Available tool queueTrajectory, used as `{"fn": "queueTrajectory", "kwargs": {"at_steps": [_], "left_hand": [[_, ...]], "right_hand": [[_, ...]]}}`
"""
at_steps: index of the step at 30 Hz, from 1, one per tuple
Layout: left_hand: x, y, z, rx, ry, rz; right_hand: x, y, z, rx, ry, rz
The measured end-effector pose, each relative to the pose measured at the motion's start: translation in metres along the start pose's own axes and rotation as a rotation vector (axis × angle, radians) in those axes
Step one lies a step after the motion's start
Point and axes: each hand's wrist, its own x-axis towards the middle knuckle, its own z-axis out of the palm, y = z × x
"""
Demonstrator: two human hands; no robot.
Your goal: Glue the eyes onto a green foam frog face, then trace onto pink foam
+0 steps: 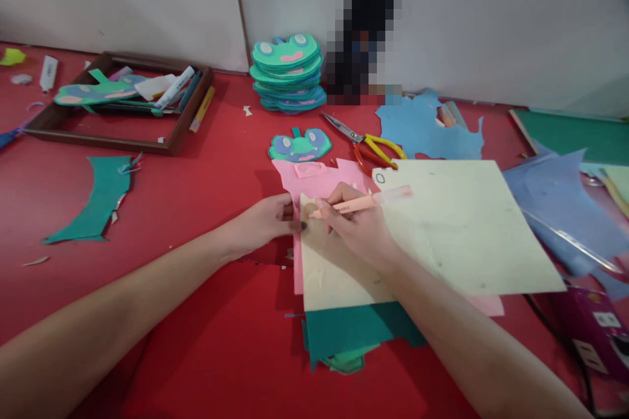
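My right hand (361, 226) is wrapped round a peach-coloured marker (356, 205). Its tip points at the upper left corner of a large cream sheet (457, 222), by a small round mark (310, 209). At the sheet's left edge, my left hand (272, 217) has its fingers curled, with the thumb at the edge of the cream sheet and the pink sheet (297, 268) under it. Teal sheets (354, 327) stick out below. Just beyond my hands lies a green and blue felt-like frog face (301, 145).
Scissors (361, 137) with yellow and red handles lie behind the cream sheet. A stack of similar faces (287, 72) stands against the wall. At left are a brown frame (171, 137) with markers and a teal offcut (95, 203); blue sheets (565, 203) lie at right.
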Motion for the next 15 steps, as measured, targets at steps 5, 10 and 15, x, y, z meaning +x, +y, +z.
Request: {"fn": "queueTrajectory", "kwargs": {"at_steps": [5,10,15], "left_hand": [[-0.0002,0.0003,-0.0005,0.036,0.018,-0.012],[-0.0002,0.0006,0.0001,0.043,0.006,-0.006],[-0.0009,0.0020,0.0011,0.024,0.004,-0.013]], "right_hand": [[0.0006,-0.0040,-0.0010,0.008,0.011,-0.050],[0.0009,-0.0046,-0.0007,-0.003,0.046,-0.069],[0.0007,-0.0058,-0.0004,-0.003,0.046,-0.051]]}}
